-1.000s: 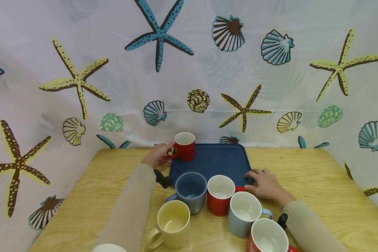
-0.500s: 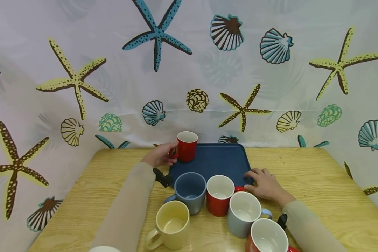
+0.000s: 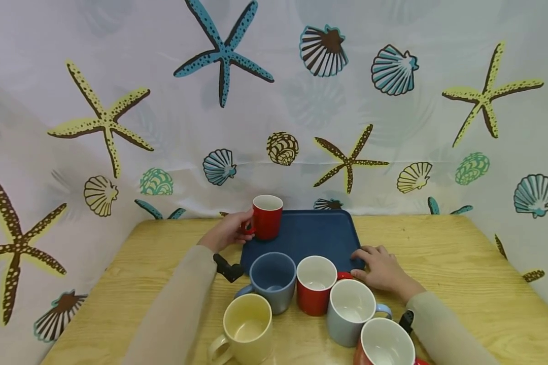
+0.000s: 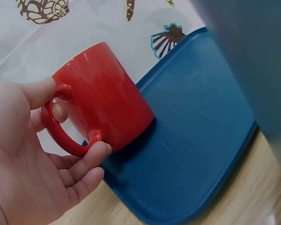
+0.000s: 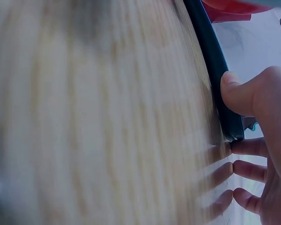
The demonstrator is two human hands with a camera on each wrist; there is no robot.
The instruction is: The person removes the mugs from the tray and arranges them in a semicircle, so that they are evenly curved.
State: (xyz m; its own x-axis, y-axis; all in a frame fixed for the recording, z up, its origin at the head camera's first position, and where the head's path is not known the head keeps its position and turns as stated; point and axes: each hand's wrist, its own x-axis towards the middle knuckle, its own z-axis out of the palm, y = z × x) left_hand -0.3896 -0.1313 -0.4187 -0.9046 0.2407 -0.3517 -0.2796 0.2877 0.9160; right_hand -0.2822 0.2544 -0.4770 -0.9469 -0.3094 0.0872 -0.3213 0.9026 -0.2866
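Observation:
My left hand holds a red mug with a white inside by its handle. The mug stands upright at the back left of a dark blue tray. In the left wrist view the thumb lies at the handle's top, one finger shows through its loop and another touches its lower end. At the tray's right edge rests my right hand. Its thumb touches the rim, and the other fingertips meet the table beside the tray's corner.
In front of the tray stand a blue mug, a second red mug, a yellow mug, a light blue mug and another red mug. A seashell-print curtain hangs behind the wooden table.
The red mug has shifted slightly right with my left hand; it leaned half a second ago and is upright now. My right hand keeps its place at the tray, and the head view has shifted slightly.

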